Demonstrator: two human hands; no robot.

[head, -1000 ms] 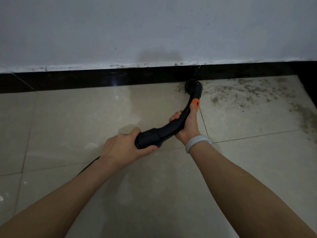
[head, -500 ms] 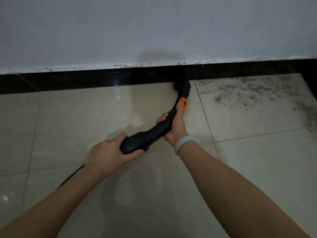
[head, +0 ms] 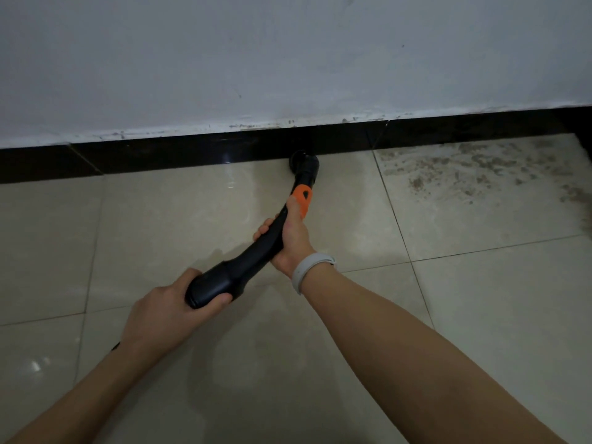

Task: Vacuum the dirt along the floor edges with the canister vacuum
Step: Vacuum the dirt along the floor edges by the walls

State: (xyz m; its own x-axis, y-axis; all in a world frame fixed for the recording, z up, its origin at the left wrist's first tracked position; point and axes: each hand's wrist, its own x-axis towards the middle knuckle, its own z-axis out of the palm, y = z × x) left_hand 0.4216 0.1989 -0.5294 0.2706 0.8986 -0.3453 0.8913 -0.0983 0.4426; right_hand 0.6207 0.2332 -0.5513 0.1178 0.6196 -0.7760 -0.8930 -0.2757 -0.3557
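A curved black vacuum handle [head: 253, 256] with an orange slider [head: 302, 197] points at the wall. Its round nozzle end [head: 304, 163] sits on the floor against the black baseboard [head: 192, 153]. My right hand [head: 291, 238] grips the middle of the handle, thumb by the orange slider. My left hand [head: 166, 310] grips the thick rear end, where the hose leaves under my forearm, mostly hidden. Brown dirt [head: 474, 173] is scattered over the tile to the right of the nozzle, along the baseboard.
A white wall [head: 288, 59] rises above the baseboard. Glossy beige floor tiles [head: 160, 219] with thin grout lines spread left of the nozzle and toward me. A dark edge shows at the far right. The canister itself is out of view.
The nozzle has slid left along the baseboard, away from the dirt patch. Both hands moved left with the handle and kept their grip.
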